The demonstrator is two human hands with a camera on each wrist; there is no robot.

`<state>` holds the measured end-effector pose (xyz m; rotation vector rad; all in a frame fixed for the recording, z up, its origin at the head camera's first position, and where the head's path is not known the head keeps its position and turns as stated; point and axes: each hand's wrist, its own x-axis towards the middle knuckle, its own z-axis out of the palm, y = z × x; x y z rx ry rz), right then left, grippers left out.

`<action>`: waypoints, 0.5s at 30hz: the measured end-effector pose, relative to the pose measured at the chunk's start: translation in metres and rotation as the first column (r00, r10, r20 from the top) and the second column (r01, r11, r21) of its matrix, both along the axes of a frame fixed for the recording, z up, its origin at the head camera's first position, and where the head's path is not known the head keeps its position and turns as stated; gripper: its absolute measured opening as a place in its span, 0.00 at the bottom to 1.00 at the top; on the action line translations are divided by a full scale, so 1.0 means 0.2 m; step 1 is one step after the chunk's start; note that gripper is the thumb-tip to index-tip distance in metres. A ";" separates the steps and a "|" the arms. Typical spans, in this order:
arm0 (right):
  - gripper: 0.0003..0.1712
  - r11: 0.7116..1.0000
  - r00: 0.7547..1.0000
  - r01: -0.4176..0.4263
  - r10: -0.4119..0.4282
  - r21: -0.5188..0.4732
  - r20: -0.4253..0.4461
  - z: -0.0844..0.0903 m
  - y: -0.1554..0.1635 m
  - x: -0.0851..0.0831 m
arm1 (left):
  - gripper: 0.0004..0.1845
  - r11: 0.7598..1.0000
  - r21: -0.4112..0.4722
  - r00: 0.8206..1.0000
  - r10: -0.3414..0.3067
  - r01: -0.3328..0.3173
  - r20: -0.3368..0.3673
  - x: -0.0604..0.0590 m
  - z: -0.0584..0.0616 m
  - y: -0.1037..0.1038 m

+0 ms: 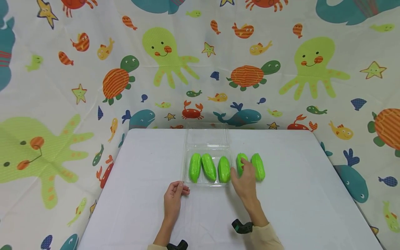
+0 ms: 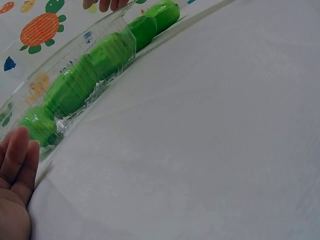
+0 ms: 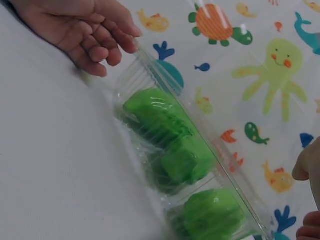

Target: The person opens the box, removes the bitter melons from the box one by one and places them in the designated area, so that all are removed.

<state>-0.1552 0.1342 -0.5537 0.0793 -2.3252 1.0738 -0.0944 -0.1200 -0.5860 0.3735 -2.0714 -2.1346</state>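
A clear plastic clamshell container [image 1: 207, 184] lies with its lid [image 1: 207, 137] folded back. Three bright green cucumber-like pieces stand side by side inside it: a left one [image 1: 195, 167], a middle one [image 1: 208, 167] and a right one [image 1: 224, 169]. Two similar pieces, a nearer one [image 1: 241, 159] and a farther one [image 1: 258, 167], lie on the cloth to its right. At the container's front left corner, my left hand [image 1: 175, 198] pinches the rim between thumb and finger. My right hand [image 1: 245, 180] hovers over the nearer loose piece, partly hiding it, fingers spread and holding nothing.
A white cloth covers the table [image 1: 140, 166]. Behind and beside it hangs a curtain [image 1: 212, 80] printed with sea animals. A black wrist camera [image 1: 242, 226] is strapped to the right wrist, another [image 1: 177, 245] to the left.
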 end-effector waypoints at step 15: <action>0.30 0.995 0.998 -0.063 0.061 0.082 0.022 -0.03 -0.09 0.01 | 0.15 0.999 -0.032 1.000 0.009 -0.009 -0.004 0.01 0.02 0.01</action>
